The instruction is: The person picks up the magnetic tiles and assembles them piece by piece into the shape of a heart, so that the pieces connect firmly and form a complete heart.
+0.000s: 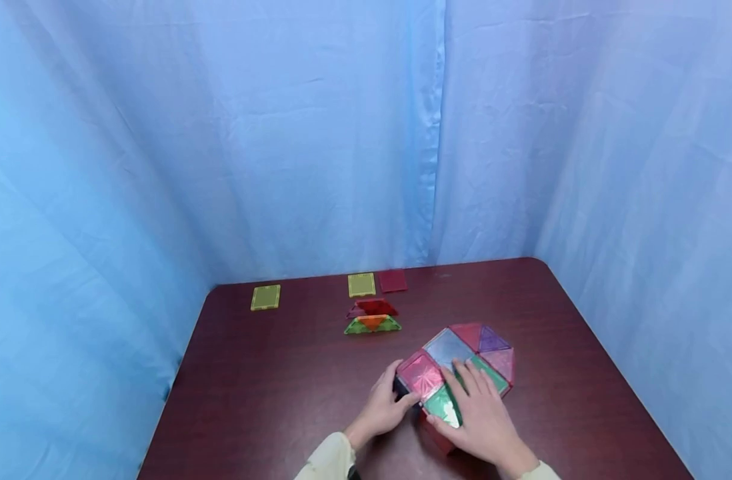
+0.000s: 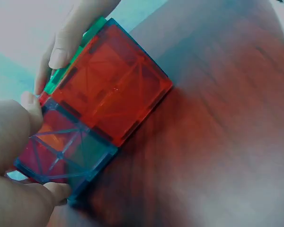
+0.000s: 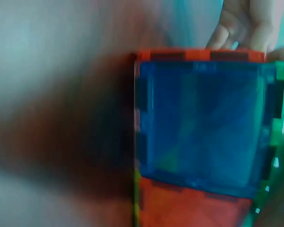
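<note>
A structure of translucent magnetic tiles stands on the table's near right. On its top are a pink square [image 1: 422,375], a pale blue square [image 1: 447,347], green tiles [image 1: 443,404] and a purple triangle [image 1: 492,341]. My left hand [image 1: 379,407] grips its left end, thumb and fingers around the corner. In the left wrist view they meet a dark blue tile [image 2: 61,153] beside a red side tile [image 2: 114,87]. My right hand [image 1: 481,419] rests over the green tiles, fingers spread. A blue side tile [image 3: 201,127] fills much of the right wrist view.
Two yellow square tiles, one left [image 1: 266,297] and one nearer the middle [image 1: 362,285], lie along the table's far edge with a dark red square [image 1: 393,281]. Closer in sits a small group of red [image 1: 375,307] and green [image 1: 357,326] tiles. Blue curtains [image 1: 318,133] surround the table.
</note>
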Demonstrator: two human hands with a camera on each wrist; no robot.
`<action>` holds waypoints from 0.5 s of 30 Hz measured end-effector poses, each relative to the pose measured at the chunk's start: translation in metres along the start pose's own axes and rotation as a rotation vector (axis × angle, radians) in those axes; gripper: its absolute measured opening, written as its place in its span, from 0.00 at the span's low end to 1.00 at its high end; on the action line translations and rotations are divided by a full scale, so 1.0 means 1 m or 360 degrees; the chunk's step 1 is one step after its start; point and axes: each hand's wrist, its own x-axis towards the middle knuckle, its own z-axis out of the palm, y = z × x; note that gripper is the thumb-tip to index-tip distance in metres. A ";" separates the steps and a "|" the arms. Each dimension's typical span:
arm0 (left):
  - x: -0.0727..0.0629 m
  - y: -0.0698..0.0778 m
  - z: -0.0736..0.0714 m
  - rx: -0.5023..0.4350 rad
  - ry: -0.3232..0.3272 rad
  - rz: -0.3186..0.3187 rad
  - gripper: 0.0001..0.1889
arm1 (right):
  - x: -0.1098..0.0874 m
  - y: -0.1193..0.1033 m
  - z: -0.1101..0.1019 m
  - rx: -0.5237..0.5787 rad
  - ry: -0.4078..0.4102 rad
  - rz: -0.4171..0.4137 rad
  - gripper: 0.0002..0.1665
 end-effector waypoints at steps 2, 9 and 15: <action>0.015 0.003 0.007 0.0016 -0.0012 -0.0004 0.36 | 0.004 0.013 -0.002 -0.0027 -0.0115 0.0060 0.61; 0.074 0.017 0.035 0.0059 -0.0045 0.0014 0.35 | 0.025 0.075 -0.013 0.0019 -0.0338 0.0189 0.63; 0.098 0.025 0.050 0.0038 -0.0059 -0.0065 0.35 | 0.040 0.121 -0.019 0.0023 -0.0408 0.0222 0.63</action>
